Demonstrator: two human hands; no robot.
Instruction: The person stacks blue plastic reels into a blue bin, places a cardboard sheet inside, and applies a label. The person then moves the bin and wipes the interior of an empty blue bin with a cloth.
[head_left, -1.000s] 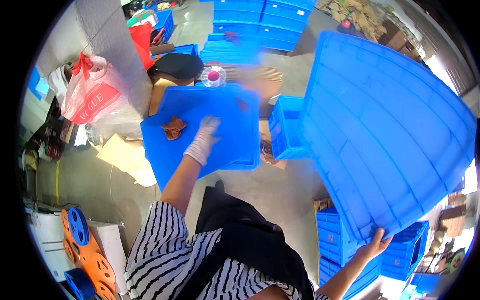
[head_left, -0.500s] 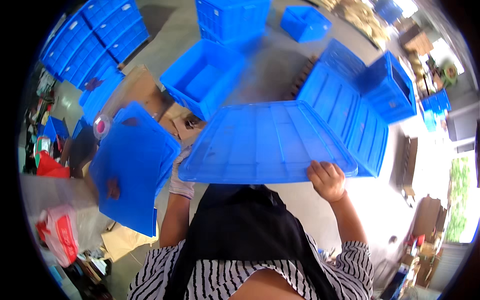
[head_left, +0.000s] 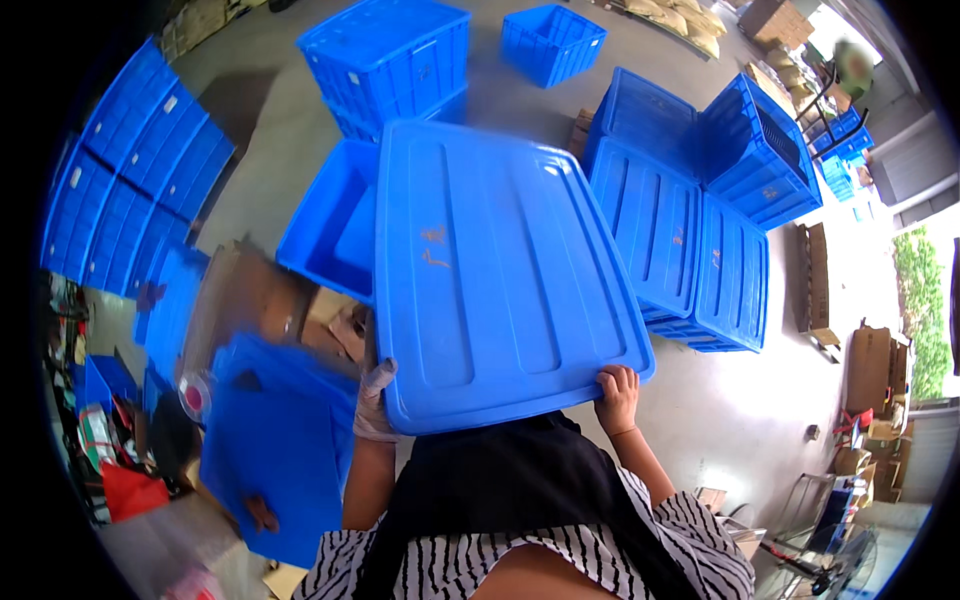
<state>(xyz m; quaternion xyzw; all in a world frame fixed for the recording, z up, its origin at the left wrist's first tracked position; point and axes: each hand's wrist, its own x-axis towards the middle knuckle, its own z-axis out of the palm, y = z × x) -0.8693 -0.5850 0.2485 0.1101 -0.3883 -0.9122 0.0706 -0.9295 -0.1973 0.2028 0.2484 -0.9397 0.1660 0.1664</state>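
Observation:
A large blue plastic lid [head_left: 500, 280] with raised ribs is held up in front of my body, its broad face toward me. My left hand [head_left: 376, 402], in a pale glove, is closed on the lid's near left corner. At the near right corner my bare right hand [head_left: 618, 398] grips the edge, fingers curled over it. Behind the lid stands an open blue crate [head_left: 325, 230], partly covered by it. To the right are lidded blue crates [head_left: 650, 235] side by side.
Flat blue sheets [head_left: 275, 460] lie at the left beside an opened cardboard box [head_left: 245, 310]. Stacked blue crates [head_left: 130, 190] stand far left, a lidded crate [head_left: 390, 60] at the back, and a small open crate [head_left: 552, 45] beyond. A standing fan [head_left: 835, 575] is at lower right.
The lid has tipped up, so more of its ribbed face shows, and both hands have moved lower with it. My view has turned slightly right.

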